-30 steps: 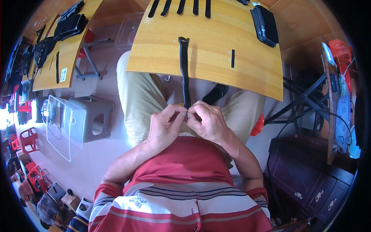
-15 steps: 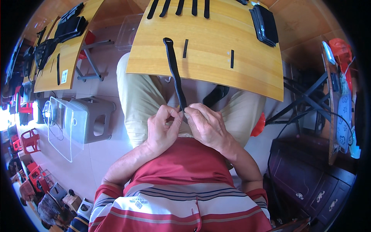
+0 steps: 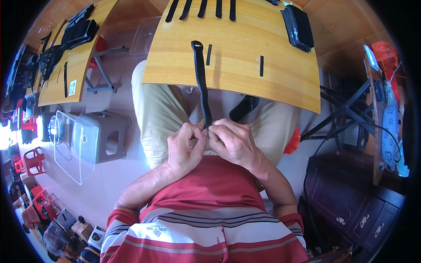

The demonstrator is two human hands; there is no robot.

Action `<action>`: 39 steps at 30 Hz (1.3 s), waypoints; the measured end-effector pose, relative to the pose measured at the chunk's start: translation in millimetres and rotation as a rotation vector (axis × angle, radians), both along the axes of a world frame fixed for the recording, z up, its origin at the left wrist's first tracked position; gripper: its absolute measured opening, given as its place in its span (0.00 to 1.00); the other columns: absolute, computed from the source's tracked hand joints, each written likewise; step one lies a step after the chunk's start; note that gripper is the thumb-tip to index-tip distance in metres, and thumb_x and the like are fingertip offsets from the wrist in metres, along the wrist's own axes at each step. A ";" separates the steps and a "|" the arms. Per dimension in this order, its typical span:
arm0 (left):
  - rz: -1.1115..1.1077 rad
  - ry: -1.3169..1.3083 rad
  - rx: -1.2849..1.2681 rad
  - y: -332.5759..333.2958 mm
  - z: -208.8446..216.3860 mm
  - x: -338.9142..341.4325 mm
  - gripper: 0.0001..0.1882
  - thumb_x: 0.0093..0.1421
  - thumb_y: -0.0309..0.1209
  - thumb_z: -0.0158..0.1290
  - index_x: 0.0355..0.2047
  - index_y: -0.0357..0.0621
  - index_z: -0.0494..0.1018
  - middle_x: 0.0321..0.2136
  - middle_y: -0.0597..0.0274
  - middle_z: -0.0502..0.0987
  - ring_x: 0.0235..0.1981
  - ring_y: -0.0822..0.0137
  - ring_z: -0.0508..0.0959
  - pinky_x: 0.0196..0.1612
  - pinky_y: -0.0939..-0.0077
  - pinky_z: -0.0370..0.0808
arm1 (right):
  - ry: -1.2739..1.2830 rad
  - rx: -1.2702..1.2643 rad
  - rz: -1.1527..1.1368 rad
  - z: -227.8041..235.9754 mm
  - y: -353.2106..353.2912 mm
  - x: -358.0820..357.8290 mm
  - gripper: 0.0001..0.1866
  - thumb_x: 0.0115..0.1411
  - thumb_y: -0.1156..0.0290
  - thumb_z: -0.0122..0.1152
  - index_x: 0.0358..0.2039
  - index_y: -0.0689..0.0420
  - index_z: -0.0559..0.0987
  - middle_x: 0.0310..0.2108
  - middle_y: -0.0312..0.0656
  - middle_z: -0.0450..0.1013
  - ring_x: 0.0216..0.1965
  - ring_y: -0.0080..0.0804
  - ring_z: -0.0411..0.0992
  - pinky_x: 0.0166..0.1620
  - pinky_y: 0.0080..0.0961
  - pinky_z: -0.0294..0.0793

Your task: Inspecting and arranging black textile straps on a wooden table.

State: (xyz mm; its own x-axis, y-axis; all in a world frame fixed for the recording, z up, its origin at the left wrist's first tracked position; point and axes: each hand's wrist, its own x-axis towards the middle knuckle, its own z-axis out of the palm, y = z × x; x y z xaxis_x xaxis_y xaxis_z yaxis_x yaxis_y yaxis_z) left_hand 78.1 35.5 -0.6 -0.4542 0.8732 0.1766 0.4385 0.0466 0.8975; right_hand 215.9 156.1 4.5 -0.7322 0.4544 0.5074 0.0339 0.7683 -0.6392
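A long black strap (image 3: 200, 73) with a slotted loop at its far end stretches from the wooden table back to my lap. My left hand (image 3: 186, 143) pinches its near end between thumb and fingers. From the other side my right hand (image 3: 231, 139) grips the same end, and the fingertips of both hands nearly meet there. What exactly lies between the fingertips is partly hidden. Beyond them on the table lie two short thin black strips, a left strip (image 3: 209, 55) and a right strip (image 3: 262, 66).
Several black straps (image 3: 201, 8) lie in a row at the far side of the table (image 3: 237, 39). A stack of folded black items (image 3: 297, 28) rests at its far right. Left stand a grey stool (image 3: 109, 136), a clear plastic box (image 3: 72, 144) and another table (image 3: 52, 92).
The strap's far end has shifted slightly right and toward the far side. Both hands keep hold of its near end, almost in the same place.
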 end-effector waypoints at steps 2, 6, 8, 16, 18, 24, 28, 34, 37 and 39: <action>-0.006 0.006 -0.005 -1.1 0.2 -0.1 0.12 0.61 0.18 0.61 0.32 0.39 0.67 0.35 0.49 0.85 0.34 0.66 0.86 0.37 0.75 0.81 | -0.003 0.005 0.003 1.4 0.4 0.2 0.12 0.47 0.85 0.68 0.34 0.64 0.79 0.30 0.46 0.78 0.27 0.42 0.79 0.28 0.32 0.79; -0.018 -0.004 -0.004 -2.6 0.0 0.1 0.12 0.61 0.17 0.61 0.31 0.39 0.66 0.36 0.48 0.85 0.35 0.67 0.86 0.37 0.75 0.81 | 0.013 0.016 0.020 0.6 2.0 -0.5 0.11 0.47 0.85 0.68 0.33 0.63 0.79 0.30 0.46 0.78 0.27 0.42 0.80 0.27 0.32 0.79; -0.017 -0.018 0.004 -2.9 -0.7 -0.2 0.12 0.61 0.16 0.60 0.31 0.39 0.66 0.36 0.48 0.85 0.35 0.68 0.85 0.37 0.75 0.81 | 0.024 0.021 0.023 0.6 2.5 -1.2 0.11 0.47 0.85 0.68 0.33 0.64 0.79 0.30 0.46 0.78 0.27 0.42 0.79 0.27 0.32 0.79; -0.032 0.045 0.043 -0.9 4.3 -0.6 0.14 0.59 0.15 0.61 0.30 0.40 0.66 0.36 0.47 0.84 0.34 0.67 0.85 0.35 0.75 0.80 | 0.061 0.067 0.005 0.2 0.9 -1.6 0.12 0.46 0.86 0.67 0.32 0.64 0.77 0.28 0.46 0.76 0.26 0.41 0.79 0.27 0.32 0.79; -0.042 0.052 0.056 -1.5 3.8 -1.4 0.14 0.59 0.14 0.61 0.29 0.40 0.65 0.36 0.47 0.84 0.33 0.66 0.85 0.34 0.75 0.80 | 0.043 0.136 0.015 0.7 2.7 -1.1 0.12 0.45 0.86 0.67 0.32 0.64 0.77 0.28 0.46 0.76 0.25 0.40 0.79 0.27 0.31 0.80; -0.045 0.073 0.154 0.8 1.8 -1.0 0.14 0.55 0.14 0.61 0.27 0.40 0.66 0.31 0.51 0.82 0.23 0.58 0.80 0.24 0.70 0.76 | -0.014 0.319 0.048 3.5 8.3 3.7 0.13 0.43 0.85 0.67 0.31 0.63 0.77 0.27 0.43 0.75 0.25 0.37 0.78 0.27 0.29 0.80; -0.082 0.083 0.144 -3.4 4.1 -3.3 0.14 0.56 0.15 0.61 0.27 0.40 0.65 0.31 0.50 0.82 0.22 0.58 0.81 0.25 0.69 0.76 | -0.048 0.354 0.082 9.0 14.9 8.7 0.12 0.44 0.84 0.67 0.30 0.62 0.76 0.27 0.42 0.74 0.24 0.36 0.78 0.27 0.29 0.80; -0.086 0.062 0.022 -16.8 4.5 -6.5 0.12 0.58 0.18 0.61 0.28 0.40 0.67 0.31 0.49 0.82 0.26 0.56 0.84 0.28 0.67 0.78 | -0.007 0.050 0.069 27.5 40.9 23.7 0.09 0.51 0.82 0.68 0.33 0.62 0.78 0.28 0.43 0.76 0.25 0.34 0.77 0.27 0.26 0.76; -0.088 0.022 0.033 -6.6 17.7 -1.3 0.10 0.59 0.18 0.61 0.29 0.39 0.69 0.31 0.49 0.82 0.28 0.55 0.85 0.30 0.69 0.80 | -0.013 -0.279 0.167 28.1 28.5 27.4 0.07 0.57 0.80 0.70 0.34 0.63 0.79 0.30 0.44 0.78 0.28 0.33 0.78 0.31 0.26 0.76; -0.103 -0.002 0.002 -7.5 14.5 -1.8 0.10 0.60 0.18 0.61 0.30 0.38 0.69 0.33 0.50 0.83 0.31 0.62 0.85 0.33 0.73 0.80 | 0.045 -0.400 0.245 24.8 19.0 25.2 0.09 0.55 0.78 0.72 0.34 0.63 0.80 0.31 0.45 0.78 0.31 0.35 0.78 0.34 0.27 0.77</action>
